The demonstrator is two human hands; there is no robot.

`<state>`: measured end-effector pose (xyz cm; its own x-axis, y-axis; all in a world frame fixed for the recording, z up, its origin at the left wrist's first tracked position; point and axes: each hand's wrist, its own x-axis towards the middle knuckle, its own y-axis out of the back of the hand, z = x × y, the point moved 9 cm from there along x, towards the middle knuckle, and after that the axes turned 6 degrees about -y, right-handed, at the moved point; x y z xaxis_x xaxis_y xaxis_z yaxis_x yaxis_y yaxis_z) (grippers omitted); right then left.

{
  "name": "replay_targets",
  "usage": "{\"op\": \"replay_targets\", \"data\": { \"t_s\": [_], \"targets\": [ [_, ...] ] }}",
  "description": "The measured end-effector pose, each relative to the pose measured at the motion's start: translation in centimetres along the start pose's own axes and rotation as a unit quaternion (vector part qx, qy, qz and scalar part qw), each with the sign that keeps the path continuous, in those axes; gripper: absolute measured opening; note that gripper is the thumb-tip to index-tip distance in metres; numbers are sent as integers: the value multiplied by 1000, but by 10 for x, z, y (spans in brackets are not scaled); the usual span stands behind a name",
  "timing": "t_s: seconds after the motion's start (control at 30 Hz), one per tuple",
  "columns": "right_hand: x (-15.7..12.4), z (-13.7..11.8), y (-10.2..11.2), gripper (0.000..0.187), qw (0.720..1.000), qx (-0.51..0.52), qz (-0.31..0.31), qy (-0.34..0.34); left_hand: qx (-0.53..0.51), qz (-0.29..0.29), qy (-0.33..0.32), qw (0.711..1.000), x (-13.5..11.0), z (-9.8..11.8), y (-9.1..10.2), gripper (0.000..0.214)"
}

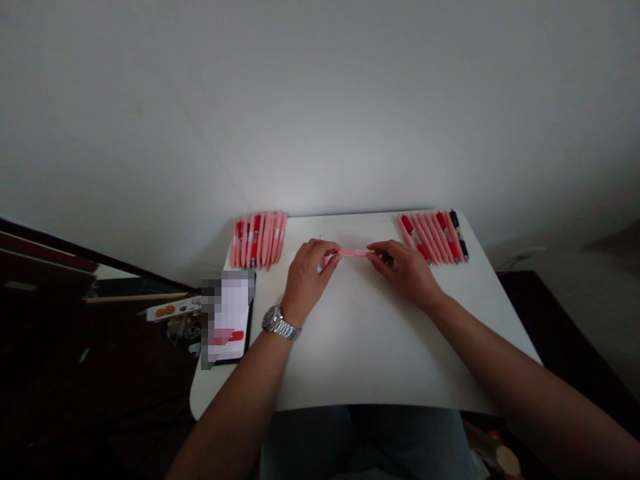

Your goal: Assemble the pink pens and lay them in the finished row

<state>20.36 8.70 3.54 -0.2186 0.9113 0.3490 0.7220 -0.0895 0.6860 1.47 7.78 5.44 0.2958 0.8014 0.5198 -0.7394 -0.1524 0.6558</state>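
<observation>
I hold a pink pen (355, 253) level between both hands above the white table (360, 347). My left hand (307, 277), with a metal watch on its wrist, pinches the pen's left end. My right hand (407, 270) pinches the right end. A row of pink and red pens (257, 240) lies at the table's far left corner. Another row of pink, red and black pens (434, 237) lies at the far right corner.
A phone (230, 320) lies at the table's left edge. A plain wall stands right behind the table. Dark furniture with clutter is to the left, and dark floor to the right.
</observation>
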Motion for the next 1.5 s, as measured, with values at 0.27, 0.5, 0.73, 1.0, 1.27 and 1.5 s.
{"op": "replay_targets", "data": {
  "t_s": [0.27,0.5,0.73,1.0,1.27,1.5],
  "targets": [
    [0,-1,0,25,1000,-5,1,4,6,-3,6,1000,0,-2,-2,13],
    [0,5,-1,21,1000,-22,-2,4,22,20,19,999,-1,-6,4,18],
    [-1,6,0,17,999,-52,2,-4,84,20,42,995,-2,-17,7,24],
    [-1,2,3,17,997,-79,13,6,96,8,50,994,-2,-18,5,25],
    [-3,-3,5,18,994,-108,21,26,92,0,52,994,-4,-15,1,22],
    [-3,-3,4,17,993,-111,24,26,96,-2,52,994,-5,-17,-1,23]
  ]
}}
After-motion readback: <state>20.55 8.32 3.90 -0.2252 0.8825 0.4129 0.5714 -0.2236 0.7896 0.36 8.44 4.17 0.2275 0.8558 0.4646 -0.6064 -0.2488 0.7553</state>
